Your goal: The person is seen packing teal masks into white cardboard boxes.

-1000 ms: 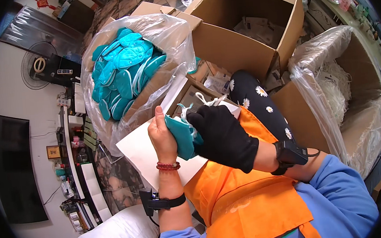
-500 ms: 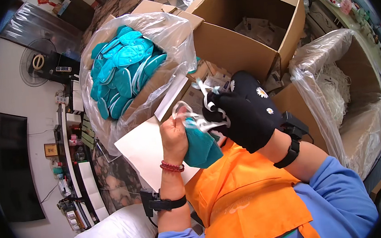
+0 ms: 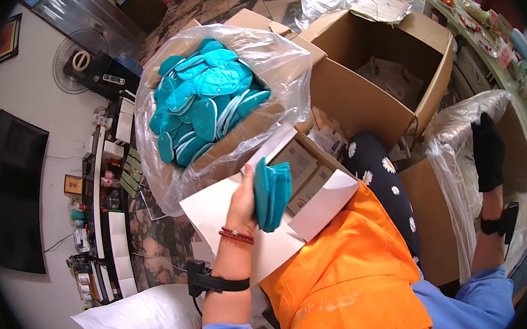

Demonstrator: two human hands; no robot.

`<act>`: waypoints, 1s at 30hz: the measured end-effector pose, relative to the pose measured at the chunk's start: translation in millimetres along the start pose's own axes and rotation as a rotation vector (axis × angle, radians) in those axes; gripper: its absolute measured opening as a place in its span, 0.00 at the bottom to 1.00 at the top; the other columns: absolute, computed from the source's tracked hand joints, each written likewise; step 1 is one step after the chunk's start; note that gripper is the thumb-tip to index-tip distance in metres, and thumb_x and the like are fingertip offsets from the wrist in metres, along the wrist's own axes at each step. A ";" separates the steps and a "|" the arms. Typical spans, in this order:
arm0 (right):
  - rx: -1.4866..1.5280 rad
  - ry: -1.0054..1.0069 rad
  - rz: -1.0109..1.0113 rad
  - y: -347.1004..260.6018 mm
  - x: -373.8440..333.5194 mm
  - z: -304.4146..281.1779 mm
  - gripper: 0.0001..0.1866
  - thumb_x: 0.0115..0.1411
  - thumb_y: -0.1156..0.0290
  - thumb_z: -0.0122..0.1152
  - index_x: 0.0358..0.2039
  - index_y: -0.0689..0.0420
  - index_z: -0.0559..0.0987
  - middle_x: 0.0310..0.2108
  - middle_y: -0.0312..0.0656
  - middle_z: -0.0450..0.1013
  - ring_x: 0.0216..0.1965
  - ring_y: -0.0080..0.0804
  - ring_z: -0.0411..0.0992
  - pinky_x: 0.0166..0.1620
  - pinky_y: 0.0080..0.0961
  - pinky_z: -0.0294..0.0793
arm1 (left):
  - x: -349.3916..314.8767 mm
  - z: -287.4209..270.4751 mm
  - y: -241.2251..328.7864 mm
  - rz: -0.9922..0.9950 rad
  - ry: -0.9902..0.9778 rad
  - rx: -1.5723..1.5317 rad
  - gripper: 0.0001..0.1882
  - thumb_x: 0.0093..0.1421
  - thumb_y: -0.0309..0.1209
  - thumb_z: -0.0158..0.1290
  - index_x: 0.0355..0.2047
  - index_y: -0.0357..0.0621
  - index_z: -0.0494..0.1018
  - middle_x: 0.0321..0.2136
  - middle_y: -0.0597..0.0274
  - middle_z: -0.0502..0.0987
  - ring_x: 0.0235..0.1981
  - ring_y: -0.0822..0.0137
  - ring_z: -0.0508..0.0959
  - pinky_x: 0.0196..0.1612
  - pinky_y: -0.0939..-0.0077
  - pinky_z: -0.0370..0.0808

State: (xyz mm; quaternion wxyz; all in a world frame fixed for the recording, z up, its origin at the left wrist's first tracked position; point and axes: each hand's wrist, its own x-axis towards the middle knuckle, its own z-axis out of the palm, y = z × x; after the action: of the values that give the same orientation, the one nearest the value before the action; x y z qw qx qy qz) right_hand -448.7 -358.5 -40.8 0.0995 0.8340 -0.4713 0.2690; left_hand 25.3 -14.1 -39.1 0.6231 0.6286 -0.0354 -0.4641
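Observation:
My bare left hand [image 3: 241, 205] is closed round a folded teal cloth pad [image 3: 272, 192], its layers standing upright. It holds the pad over the open white carton [image 3: 329, 202] on my lap, which has packets [image 3: 304, 172] inside. My right hand [image 3: 489, 152], in a black glove, is far to the right, over the plastic-lined cardboard box [image 3: 434, 212]. Its fingers look stretched out, and nothing shows in them. More teal cloth pads [image 3: 207, 94] are heaped in the plastic-lined box at the back left.
Behind my knee stands an open brown cardboard box [image 3: 357, 87] with clear packets low inside. A white sack [image 3: 139, 322] lies at the lower left. Along the left wall are a fan [image 3: 81, 60], a television [image 3: 15, 192] and a crowded shelf; a cluttered table edges the right.
My right hand has left the pad and swung right to the lined box; the white strands it had are out of sight. My left hand keeps the pad, now over the carton.

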 end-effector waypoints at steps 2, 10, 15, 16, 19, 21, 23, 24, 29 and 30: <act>-0.151 -0.267 0.043 -4.9 -0.7 -5.3 0.14 0.55 0.69 0.63 0.42 0.56 0.82 0.44 0.50 0.77 0.46 0.49 0.75 0.45 0.40 0.75 | -4.4 9.9 1.3 -0.078 -0.003 -0.024 0.32 0.67 0.57 0.47 0.49 0.35 0.74 0.41 0.57 0.81 0.38 0.68 0.82 0.43 0.72 0.81; -0.186 -0.623 0.265 36.7 -48.8 -30.0 0.12 0.54 0.70 0.63 0.39 0.56 0.82 0.42 0.50 0.77 0.45 0.49 0.75 0.44 0.40 0.75 | 3.0 -30.0 39.5 -0.185 -0.417 0.168 0.23 0.67 0.37 0.53 0.56 0.33 0.68 0.51 0.56 0.77 0.49 0.67 0.79 0.53 0.70 0.77; -0.090 -0.632 0.279 1.3 -53.7 -53.9 0.10 0.53 0.70 0.64 0.37 0.55 0.83 0.41 0.49 0.78 0.44 0.49 0.76 0.43 0.40 0.74 | 42.3 -47.5 130.8 0.285 -0.171 -0.110 0.22 0.67 0.39 0.53 0.54 0.34 0.69 0.52 0.53 0.75 0.53 0.61 0.76 0.57 0.65 0.74; -0.074 -0.647 0.291 -10.3 -58.6 -63.2 0.10 0.52 0.70 0.64 0.37 0.55 0.83 0.40 0.49 0.78 0.44 0.49 0.76 0.43 0.40 0.74 | 57.5 -44.8 149.2 0.455 -0.075 -0.179 0.24 0.68 0.41 0.51 0.54 0.33 0.68 0.52 0.53 0.74 0.53 0.60 0.75 0.58 0.62 0.74; 0.032 -0.685 0.258 -57.1 -61.4 -76.0 0.09 0.52 0.71 0.64 0.35 0.55 0.83 0.39 0.49 0.78 0.43 0.48 0.76 0.42 0.40 0.74 | 92.0 -73.1 185.5 0.481 -0.054 -0.414 0.39 0.67 0.50 0.50 0.61 0.24 0.53 0.60 0.40 0.65 0.60 0.54 0.69 0.60 0.61 0.72; 0.102 -0.711 0.205 -88.7 -59.1 -77.8 0.09 0.51 0.71 0.64 0.34 0.55 0.83 0.39 0.49 0.78 0.43 0.48 0.76 0.42 0.40 0.74 | 103.8 -72.0 176.8 0.443 -0.021 -0.270 0.48 0.65 0.54 0.52 0.62 0.20 0.47 0.58 0.34 0.63 0.60 0.49 0.69 0.59 0.61 0.73; 0.185 -0.732 0.151 -123.2 -51.2 -71.6 0.08 0.51 0.71 0.64 0.34 0.54 0.83 0.38 0.49 0.78 0.42 0.48 0.76 0.41 0.40 0.74 | 106.5 -47.5 154.4 0.369 -0.017 -0.162 0.40 0.67 0.51 0.51 0.61 0.27 0.53 0.57 0.38 0.67 0.54 0.51 0.75 0.54 0.62 0.77; 0.221 -0.742 0.116 -137.8 -46.4 -67.2 0.08 0.51 0.71 0.64 0.33 0.54 0.83 0.38 0.49 0.78 0.42 0.48 0.76 0.41 0.40 0.74 | 102.8 -28.1 139.4 0.349 -0.002 -0.071 0.35 0.67 0.49 0.51 0.59 0.29 0.58 0.55 0.41 0.71 0.52 0.54 0.77 0.52 0.64 0.78; 0.351 -0.748 -0.120 -204.4 -11.9 -36.5 0.05 0.49 0.71 0.65 0.29 0.53 0.84 0.34 0.48 0.78 0.40 0.47 0.76 0.40 0.40 0.74 | 63.0 35.1 77.5 -0.029 -0.548 0.501 0.18 0.71 0.43 0.44 0.40 0.42 0.77 0.36 0.58 0.83 0.37 0.67 0.84 0.39 0.75 0.78; 0.402 -0.688 -0.190 -204.1 -11.4 -23.7 0.04 0.49 0.70 0.66 0.27 0.51 0.84 0.32 0.46 0.78 0.39 0.47 0.76 0.39 0.40 0.73 | 62.2 39.5 54.2 -0.125 -0.635 0.659 0.18 0.69 0.41 0.45 0.43 0.39 0.76 0.37 0.54 0.83 0.39 0.62 0.84 0.44 0.69 0.79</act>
State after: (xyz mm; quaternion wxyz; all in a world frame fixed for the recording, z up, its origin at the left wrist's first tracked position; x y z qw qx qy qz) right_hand -290.5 -230.8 -9.4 -0.2046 0.9180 -0.3359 0.0508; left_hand 64.7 -94.5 -20.2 0.3189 0.6208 -0.3323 -0.6344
